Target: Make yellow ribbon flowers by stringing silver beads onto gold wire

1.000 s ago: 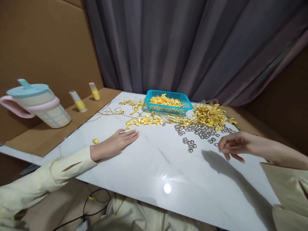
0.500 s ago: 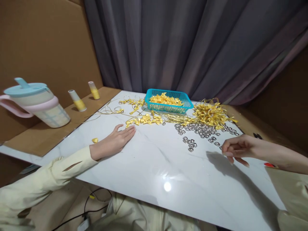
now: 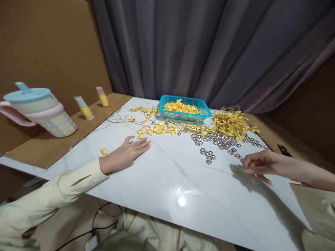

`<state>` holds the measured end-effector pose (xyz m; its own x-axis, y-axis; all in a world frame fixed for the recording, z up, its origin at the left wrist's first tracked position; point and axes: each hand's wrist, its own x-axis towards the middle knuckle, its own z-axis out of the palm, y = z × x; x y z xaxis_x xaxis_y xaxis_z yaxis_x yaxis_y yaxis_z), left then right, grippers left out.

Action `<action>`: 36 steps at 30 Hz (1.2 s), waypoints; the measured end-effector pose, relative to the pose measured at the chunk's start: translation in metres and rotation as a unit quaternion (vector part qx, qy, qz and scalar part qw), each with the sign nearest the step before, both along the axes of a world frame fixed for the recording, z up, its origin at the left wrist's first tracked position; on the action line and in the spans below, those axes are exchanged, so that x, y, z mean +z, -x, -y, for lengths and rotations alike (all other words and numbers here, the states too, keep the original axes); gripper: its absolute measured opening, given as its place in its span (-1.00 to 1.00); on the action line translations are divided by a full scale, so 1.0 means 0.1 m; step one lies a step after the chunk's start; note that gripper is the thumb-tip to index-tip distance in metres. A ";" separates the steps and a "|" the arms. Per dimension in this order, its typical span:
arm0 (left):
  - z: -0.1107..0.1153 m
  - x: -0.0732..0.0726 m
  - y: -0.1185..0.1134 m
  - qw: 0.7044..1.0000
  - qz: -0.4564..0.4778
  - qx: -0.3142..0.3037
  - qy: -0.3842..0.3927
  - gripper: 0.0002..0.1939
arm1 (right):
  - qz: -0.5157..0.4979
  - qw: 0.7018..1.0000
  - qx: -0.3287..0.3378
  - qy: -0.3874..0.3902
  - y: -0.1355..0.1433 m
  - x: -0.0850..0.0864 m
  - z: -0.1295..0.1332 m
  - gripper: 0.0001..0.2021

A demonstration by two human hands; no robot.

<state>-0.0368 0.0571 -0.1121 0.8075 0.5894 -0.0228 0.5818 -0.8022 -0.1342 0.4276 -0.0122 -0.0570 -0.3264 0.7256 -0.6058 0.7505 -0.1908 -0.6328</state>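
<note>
My left hand (image 3: 128, 152) lies flat on the white table (image 3: 167, 177), fingers stretched out and holding nothing, just short of a row of yellow ribbon bows (image 3: 159, 129). At the right, my right hand (image 3: 258, 164) is pinched above the tabletop on a thin thread (image 3: 237, 168) whose pale strands stick out to the left of the fingertips. Beyond that hand lie many small silver rings (image 3: 222, 141). Behind them is a heap of yellow bows on gold cords (image 3: 230, 122). A single yellow bow (image 3: 104, 152) lies beside my left wrist.
A teal basket (image 3: 183, 116) of yellow bows stands at the back, with gold cords (image 3: 192, 127) before it. Two yellow thread cones (image 3: 87, 111) and a tumbler (image 3: 56, 118) stand on the left. A black tool (image 3: 284, 150) lies right. Grey curtain (image 3: 178, 52) hangs behind.
Thin strands now show at my right fingertips, where they were hard to see before. My left fingers have spread slightly and the hand has shifted a little right.
</note>
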 end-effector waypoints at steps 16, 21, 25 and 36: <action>-0.11 0.08 0.19 0.994 -0.002 0.086 0.070 0.04 | -0.009 0.999 -0.003 0.041 -0.06 -0.26 0.01 -0.53; -0.11 0.11 0.20 0.991 -0.016 0.105 0.087 0.05 | -0.007 0.999 -0.009 0.033 -0.06 -0.27 0.01 -0.53; -0.09 0.11 0.19 0.990 -0.021 0.113 0.086 0.05 | -0.014 1.000 -0.007 0.021 -0.10 -0.26 0.02 -0.56; -0.09 0.14 0.19 0.987 -0.030 0.126 0.099 0.04 | -0.002 0.999 -0.044 0.017 -0.27 -0.34 0.04 -0.54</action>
<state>-0.0561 0.0664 -0.0979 0.6296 0.7504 -0.2013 0.7620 -0.6470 -0.0289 0.4543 -0.0160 -0.0911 -0.2649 0.7305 -0.6295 0.7273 -0.2773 -0.6278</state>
